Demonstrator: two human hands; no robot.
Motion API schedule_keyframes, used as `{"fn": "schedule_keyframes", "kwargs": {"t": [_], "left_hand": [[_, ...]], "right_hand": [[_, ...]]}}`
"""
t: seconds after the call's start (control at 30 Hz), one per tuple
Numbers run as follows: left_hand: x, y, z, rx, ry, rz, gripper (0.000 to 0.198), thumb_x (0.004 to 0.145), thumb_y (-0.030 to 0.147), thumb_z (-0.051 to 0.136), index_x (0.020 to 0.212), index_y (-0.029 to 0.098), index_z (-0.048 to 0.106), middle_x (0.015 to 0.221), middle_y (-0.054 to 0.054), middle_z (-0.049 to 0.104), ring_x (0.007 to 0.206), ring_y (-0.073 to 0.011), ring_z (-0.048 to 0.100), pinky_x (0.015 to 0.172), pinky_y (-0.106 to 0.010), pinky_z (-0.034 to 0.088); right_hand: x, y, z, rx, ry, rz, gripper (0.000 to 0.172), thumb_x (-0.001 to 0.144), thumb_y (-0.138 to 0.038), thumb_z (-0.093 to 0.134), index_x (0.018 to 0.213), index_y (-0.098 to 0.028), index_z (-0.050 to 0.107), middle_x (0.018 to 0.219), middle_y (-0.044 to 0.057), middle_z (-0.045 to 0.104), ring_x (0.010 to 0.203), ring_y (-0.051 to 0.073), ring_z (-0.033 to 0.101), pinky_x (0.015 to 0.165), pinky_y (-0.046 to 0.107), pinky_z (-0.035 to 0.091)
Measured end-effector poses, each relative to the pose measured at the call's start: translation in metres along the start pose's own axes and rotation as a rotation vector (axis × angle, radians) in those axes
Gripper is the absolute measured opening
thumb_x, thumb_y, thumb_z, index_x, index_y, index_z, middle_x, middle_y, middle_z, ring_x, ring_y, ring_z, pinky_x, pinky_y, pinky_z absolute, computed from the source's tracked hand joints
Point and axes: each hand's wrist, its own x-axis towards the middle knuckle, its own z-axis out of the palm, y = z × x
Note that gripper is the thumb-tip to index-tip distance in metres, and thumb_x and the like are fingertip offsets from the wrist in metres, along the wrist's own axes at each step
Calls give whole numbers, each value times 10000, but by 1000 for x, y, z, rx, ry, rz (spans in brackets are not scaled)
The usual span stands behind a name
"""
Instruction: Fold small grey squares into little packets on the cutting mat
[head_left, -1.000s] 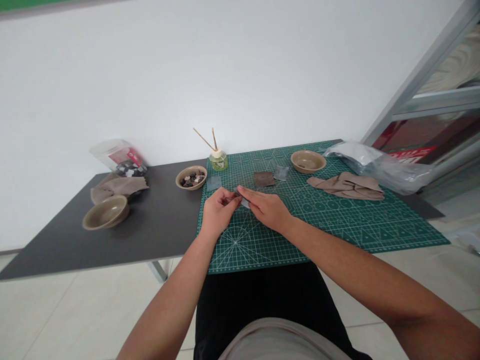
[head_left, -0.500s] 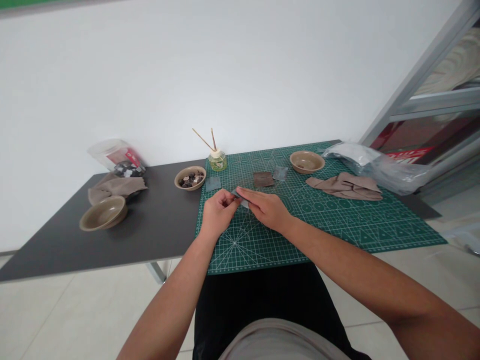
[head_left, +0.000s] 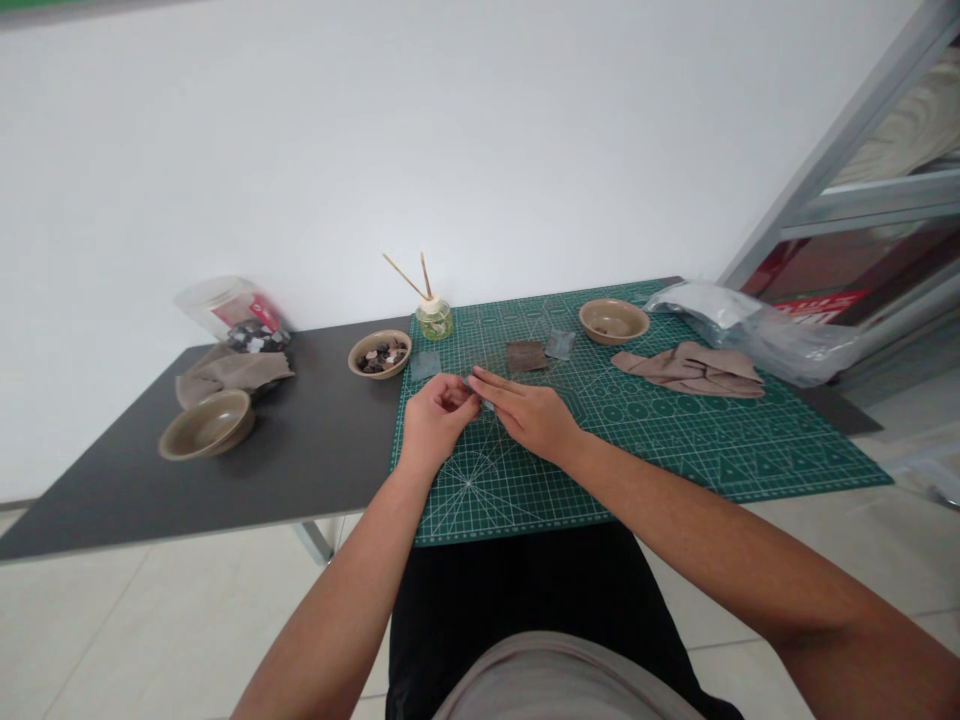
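My left hand (head_left: 438, 420) is closed in a pinch above the green cutting mat (head_left: 517, 490); what sits between its fingertips is hidden. My right hand (head_left: 536, 415) meets it from the other side, fingers long and pressed together over a small grey sheet (head_left: 487, 404) that looks like sandpaper. Only a sliver of that sheet shows between the two hands. Just beyond them lie a brown square (head_left: 527, 356), a grey square (head_left: 559, 345) and, to the left, another grey square (head_left: 426, 365), all sandpaper-like and flat on the mat.
A bowl of small dark and pale pieces (head_left: 380, 355) stands left of the mat, near a reed diffuser (head_left: 435, 318). Another bowl (head_left: 613, 322), a brown cloth (head_left: 690, 371) and a plastic bag (head_left: 757, 325) are at right. Far left are a bowl (head_left: 206, 428), cloth (head_left: 232, 372) and clear container (head_left: 232, 315).
My right fingers have shifted slightly and lie flatter over the grey sheet, so less of it shows. My left hand stays nearly in place.
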Motion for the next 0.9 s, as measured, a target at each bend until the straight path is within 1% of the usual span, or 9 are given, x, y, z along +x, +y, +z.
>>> {"fn": "schedule_keyframes", "kwargs": {"t": [0.1, 0.17, 0.27, 0.33, 0.47, 0.5, 0.67, 0.8, 0.9], "left_hand": [[1, 0, 0, -21, 10, -3, 138, 727, 250, 691, 727, 196, 564, 604, 20, 664, 568, -120, 629, 577, -235, 486], [0, 0, 0, -35, 23, -6, 143, 726, 254, 700, 729, 195, 570, 604, 18, 668, 572, -124, 639, 586, -241, 498], [-1, 0, 1, -78, 29, -13, 167, 719, 283, 723, 771, 194, 592, 604, 22, 668, 569, -133, 649, 590, -254, 514], [-1, 0, 0, -71, 31, -16, 168, 716, 287, 726, 786, 191, 607, 603, 24, 667, 562, -133, 648, 582, -253, 515], [1, -2, -1, -10, 25, -20, 114, 718, 245, 711, 728, 187, 614, 593, 24, 665, 556, -119, 637, 569, -232, 498], [1, -2, -1, -19, 19, -28, 112, 718, 246, 712, 734, 185, 619, 595, 22, 669, 559, -120, 641, 572, -233, 502], [2, -1, 0, -106, 10, -48, 162, 724, 284, 725, 825, 184, 648, 614, 16, 685, 581, -139, 666, 603, -257, 534], [2, 1, -1, -50, -5, -45, 98, 749, 262, 687, 812, 192, 659, 621, 16, 686, 586, -132, 660, 616, -255, 537], [2, 0, -1, -38, -6, -42, 105, 752, 267, 680, 825, 194, 661, 624, 16, 684, 589, -135, 660, 619, -260, 538]], "right_hand": [[0, -3, -1, -84, -55, -10, 518, 926, -101, 450, 1416, -260, 509, 1480, 25, 470, 1145, 189, 657, 924, 316, 574], [-1, -4, 0, -110, -42, -2, 517, 928, -104, 449, 1421, -249, 504, 1475, 37, 478, 1126, 198, 668, 914, 328, 581], [-1, -4, 0, -115, 5, 15, 496, 943, -114, 427, 1421, -222, 503, 1448, 52, 515, 1162, 199, 648, 915, 325, 581], [-1, -3, 1, -130, 10, 19, 493, 944, -113, 425, 1418, -220, 507, 1438, 54, 526, 1159, 201, 650, 898, 323, 587], [-1, -4, 1, -176, -44, -14, 492, 940, -123, 449, 1414, -239, 514, 1456, 56, 500, 1036, 210, 704, 838, 342, 607], [-1, -4, 1, -178, -46, -15, 489, 941, -126, 449, 1414, -236, 514, 1456, 58, 500, 1036, 211, 705, 839, 344, 607], [-1, -2, 1, -139, 13, 35, 475, 951, -131, 427, 1412, -206, 509, 1426, 53, 539, 1161, 194, 648, 914, 321, 581], [-1, -2, 0, -141, -17, 15, 484, 943, -142, 450, 1418, -221, 505, 1442, 57, 518, 1098, 204, 682, 902, 347, 587], [-1, -2, 0, -136, -24, 19, 490, 934, -139, 463, 1413, -231, 511, 1435, 53, 527, 1109, 206, 677, 921, 351, 579]]}}
